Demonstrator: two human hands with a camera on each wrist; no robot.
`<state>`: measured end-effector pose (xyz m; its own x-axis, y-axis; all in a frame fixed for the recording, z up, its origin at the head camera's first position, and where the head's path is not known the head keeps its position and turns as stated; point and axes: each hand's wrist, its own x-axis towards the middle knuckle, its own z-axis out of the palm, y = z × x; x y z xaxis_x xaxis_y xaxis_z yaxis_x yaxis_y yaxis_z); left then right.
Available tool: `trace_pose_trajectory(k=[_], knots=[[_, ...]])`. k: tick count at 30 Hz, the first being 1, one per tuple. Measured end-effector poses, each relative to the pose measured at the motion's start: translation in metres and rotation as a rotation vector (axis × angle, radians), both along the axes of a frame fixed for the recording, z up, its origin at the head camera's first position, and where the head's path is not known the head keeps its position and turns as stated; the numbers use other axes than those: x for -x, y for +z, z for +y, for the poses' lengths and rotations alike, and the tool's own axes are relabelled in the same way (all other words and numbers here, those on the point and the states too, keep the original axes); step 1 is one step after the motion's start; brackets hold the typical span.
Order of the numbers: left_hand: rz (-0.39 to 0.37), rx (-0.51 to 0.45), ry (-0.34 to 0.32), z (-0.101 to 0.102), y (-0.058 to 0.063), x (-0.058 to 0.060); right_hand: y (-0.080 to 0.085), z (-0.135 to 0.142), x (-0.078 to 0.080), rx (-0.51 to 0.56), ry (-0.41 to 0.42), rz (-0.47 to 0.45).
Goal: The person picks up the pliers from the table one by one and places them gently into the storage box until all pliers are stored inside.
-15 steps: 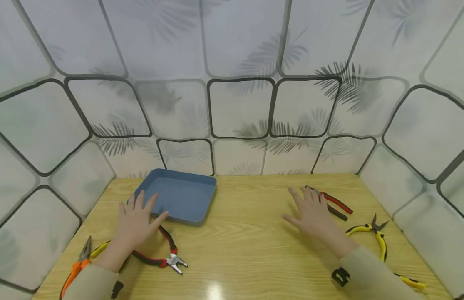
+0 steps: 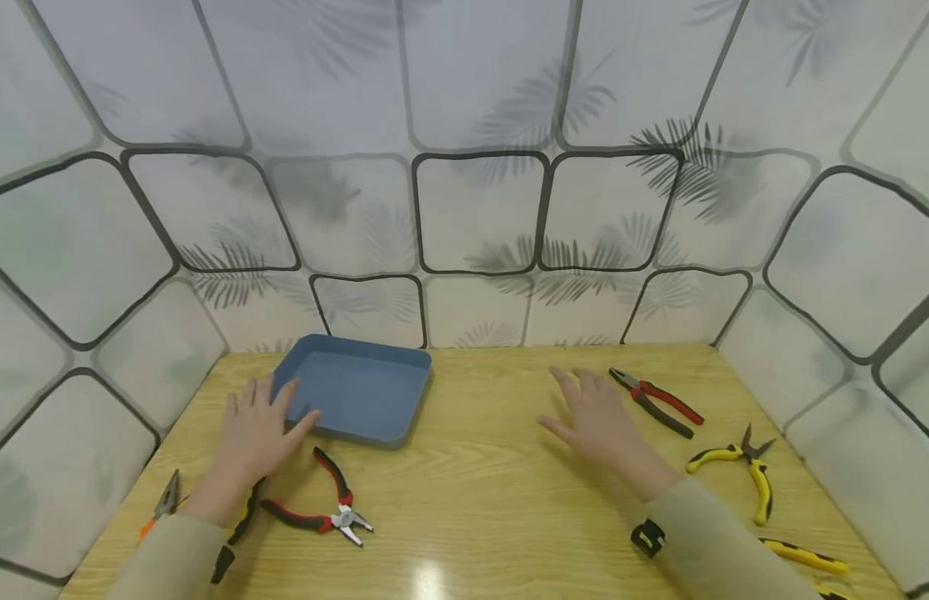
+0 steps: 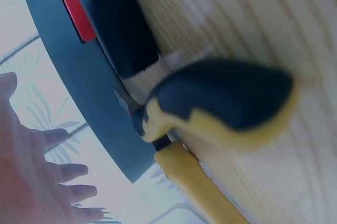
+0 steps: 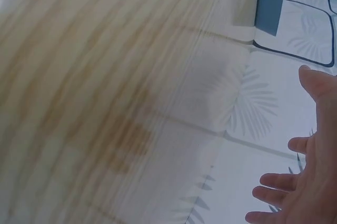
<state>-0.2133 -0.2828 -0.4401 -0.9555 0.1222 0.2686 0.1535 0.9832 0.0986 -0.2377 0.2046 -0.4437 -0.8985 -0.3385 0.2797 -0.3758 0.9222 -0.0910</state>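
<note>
Near the blue tray [image 2: 359,392], my left hand [image 2: 256,432] hovers over its left front corner with fingers spread, holding nothing. Red-and-black pliers [image 2: 344,518] lie with handles apart just in front of the tray. Under my left forearm are yellow-and-black pliers [image 3: 216,95], partly hidden in the head view. My right hand [image 2: 593,421] is above the table right of centre, its fingers extended and spread, gripping nothing. Another pair of red-and-black pliers [image 2: 635,388] lies to its right.
Orange-handled long-nose pliers [image 2: 167,493] lie at the left, mostly behind the sleeve. On the right rest yellow-handled pliers [image 2: 751,454], with another yellow handle [image 2: 805,556] nearer the front. A patterned wall covering [image 2: 479,308] rises behind the wooden table [image 2: 471,467].
Both hands have shifted left, the right one further. The red-and-black pliers at the right are now fully uncovered, and more of the yellow-and-black pair shows by the left forearm.
</note>
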Motion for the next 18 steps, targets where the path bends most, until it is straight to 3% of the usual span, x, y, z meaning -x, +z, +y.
trace_pose_trajectory(k=[10,18], knots=[[0.018,0.014,0.002,-0.008,0.007,0.009,-0.001,-0.021,0.009,0.034,0.019,-0.015],[-0.024,0.029,0.022,-0.016,0.007,0.016,-0.004,-0.038,0.016,0.036,0.031,-0.026]])
